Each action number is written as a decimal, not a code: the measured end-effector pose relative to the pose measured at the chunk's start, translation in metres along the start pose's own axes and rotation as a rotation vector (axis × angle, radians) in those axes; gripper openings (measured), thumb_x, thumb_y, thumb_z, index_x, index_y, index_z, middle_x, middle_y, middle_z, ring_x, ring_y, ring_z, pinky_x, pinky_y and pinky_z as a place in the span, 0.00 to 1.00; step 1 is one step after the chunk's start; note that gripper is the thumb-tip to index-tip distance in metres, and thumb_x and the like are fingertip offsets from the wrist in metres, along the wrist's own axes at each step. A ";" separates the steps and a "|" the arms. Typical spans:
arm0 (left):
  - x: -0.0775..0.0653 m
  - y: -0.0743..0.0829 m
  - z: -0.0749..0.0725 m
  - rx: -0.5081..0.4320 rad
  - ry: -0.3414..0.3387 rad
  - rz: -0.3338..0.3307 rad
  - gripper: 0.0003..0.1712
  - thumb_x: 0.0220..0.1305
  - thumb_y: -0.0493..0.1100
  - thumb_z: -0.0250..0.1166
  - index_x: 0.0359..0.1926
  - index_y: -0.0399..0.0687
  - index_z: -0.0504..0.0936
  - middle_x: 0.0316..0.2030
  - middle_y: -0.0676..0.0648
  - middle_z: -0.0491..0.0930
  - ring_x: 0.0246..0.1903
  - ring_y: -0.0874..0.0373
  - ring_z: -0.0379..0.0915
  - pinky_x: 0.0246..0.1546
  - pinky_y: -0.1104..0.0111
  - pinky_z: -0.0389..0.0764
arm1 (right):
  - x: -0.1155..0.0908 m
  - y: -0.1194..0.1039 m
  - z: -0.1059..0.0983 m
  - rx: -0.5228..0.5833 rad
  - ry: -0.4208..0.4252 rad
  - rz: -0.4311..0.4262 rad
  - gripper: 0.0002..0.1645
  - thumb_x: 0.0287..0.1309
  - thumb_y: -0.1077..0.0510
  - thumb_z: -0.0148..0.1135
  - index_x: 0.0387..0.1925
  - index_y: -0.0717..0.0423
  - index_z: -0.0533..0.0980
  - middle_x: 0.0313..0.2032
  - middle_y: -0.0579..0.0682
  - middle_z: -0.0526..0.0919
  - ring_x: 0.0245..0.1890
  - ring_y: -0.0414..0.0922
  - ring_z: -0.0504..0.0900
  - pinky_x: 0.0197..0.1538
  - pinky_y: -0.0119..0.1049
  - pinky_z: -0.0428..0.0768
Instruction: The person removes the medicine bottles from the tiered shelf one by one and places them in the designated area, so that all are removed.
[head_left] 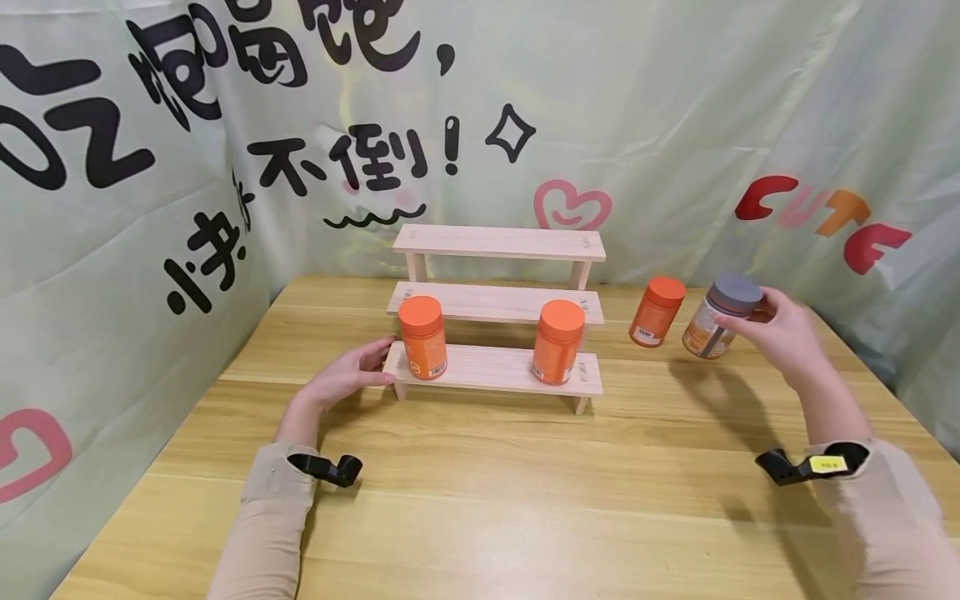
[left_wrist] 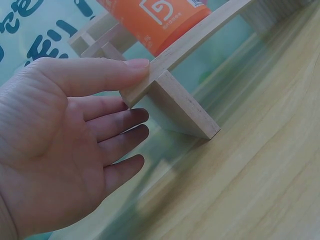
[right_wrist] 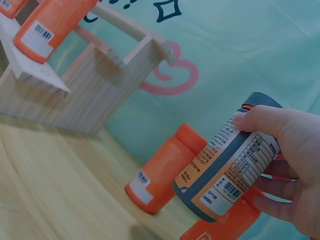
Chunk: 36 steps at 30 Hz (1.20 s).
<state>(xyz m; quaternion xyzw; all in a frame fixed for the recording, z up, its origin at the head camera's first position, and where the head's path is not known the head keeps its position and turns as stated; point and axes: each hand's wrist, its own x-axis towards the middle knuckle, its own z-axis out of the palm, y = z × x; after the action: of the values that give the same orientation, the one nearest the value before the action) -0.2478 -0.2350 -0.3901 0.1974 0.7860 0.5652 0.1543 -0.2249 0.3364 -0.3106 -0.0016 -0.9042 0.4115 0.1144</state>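
Observation:
My right hand (head_left: 783, 333) grips a jar with a grey lid and an orange-and-white label (right_wrist: 227, 165), thumb on one side and fingers behind. This jar looks raised off the table, at the right. Over at the stepped wooden display stand (head_left: 495, 240), my left hand (head_left: 347, 375) holds the left end of the lowest board, with the thumb on its near edge (left_wrist: 137, 75) and the index fingertip hidden behind it. Two orange jars stand on that board, one at the left (head_left: 423, 337) and one at the right (head_left: 558, 343).
Another orange jar (head_left: 656, 312) stands on the wooden table (head_left: 480, 500), left of the grey-lidded jar. A further orange jar (right_wrist: 227, 225) shows partly behind the held one in the right wrist view. Printed cloth (head_left: 660, 125) encloses the back and sides.

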 end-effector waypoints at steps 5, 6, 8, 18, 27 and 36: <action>0.000 0.000 0.000 -0.005 0.000 -0.003 0.46 0.59 0.38 0.62 0.70 0.31 0.45 0.69 0.32 0.45 0.68 0.40 0.41 0.66 0.50 0.47 | -0.001 0.012 0.006 0.015 0.013 -0.019 0.42 0.56 0.50 0.63 0.61 0.72 0.58 0.41 0.44 0.70 0.34 0.24 0.68 0.31 0.17 0.70; 0.000 0.000 0.000 -0.004 0.000 -0.002 0.46 0.59 0.38 0.62 0.70 0.31 0.45 0.69 0.32 0.45 0.68 0.40 0.41 0.66 0.50 0.47 | -0.002 0.013 0.007 0.011 0.012 -0.015 0.42 0.56 0.50 0.63 0.61 0.72 0.58 0.41 0.45 0.70 0.34 0.23 0.68 0.31 0.17 0.70; 0.000 0.000 0.000 -0.001 -0.001 -0.001 0.45 0.59 0.38 0.62 0.70 0.30 0.45 0.69 0.32 0.45 0.68 0.40 0.41 0.66 0.50 0.47 | -0.002 0.016 0.009 -0.008 0.006 -0.003 0.43 0.56 0.49 0.63 0.62 0.72 0.57 0.43 0.51 0.70 0.33 0.23 0.67 0.31 0.17 0.69; -0.001 0.001 0.000 0.004 -0.002 -0.004 0.46 0.60 0.38 0.62 0.70 0.30 0.45 0.69 0.33 0.44 0.68 0.40 0.41 0.66 0.50 0.47 | -0.002 0.024 0.017 -0.044 -0.022 -0.008 0.43 0.57 0.49 0.62 0.62 0.72 0.57 0.50 0.65 0.69 0.35 0.25 0.65 0.31 0.18 0.69; -0.001 0.000 -0.001 -0.001 -0.003 -0.001 0.45 0.60 0.38 0.62 0.70 0.30 0.45 0.69 0.32 0.45 0.68 0.39 0.41 0.65 0.50 0.47 | -0.004 0.030 0.022 -0.042 -0.043 0.012 0.44 0.57 0.46 0.61 0.63 0.70 0.56 0.53 0.68 0.68 0.39 0.32 0.66 0.35 0.21 0.68; -0.001 0.001 0.000 0.002 -0.001 0.002 0.45 0.60 0.38 0.61 0.70 0.30 0.44 0.69 0.32 0.45 0.68 0.39 0.42 0.65 0.50 0.48 | -0.007 0.034 0.027 -0.051 -0.044 0.021 0.44 0.57 0.47 0.62 0.63 0.71 0.56 0.53 0.69 0.68 0.39 0.34 0.67 0.36 0.23 0.67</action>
<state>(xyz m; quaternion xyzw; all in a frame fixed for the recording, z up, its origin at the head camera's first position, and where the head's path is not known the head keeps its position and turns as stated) -0.2470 -0.2350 -0.3896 0.1988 0.7861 0.5646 0.1540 -0.2270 0.3381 -0.3542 -0.0052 -0.9167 0.3893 0.0901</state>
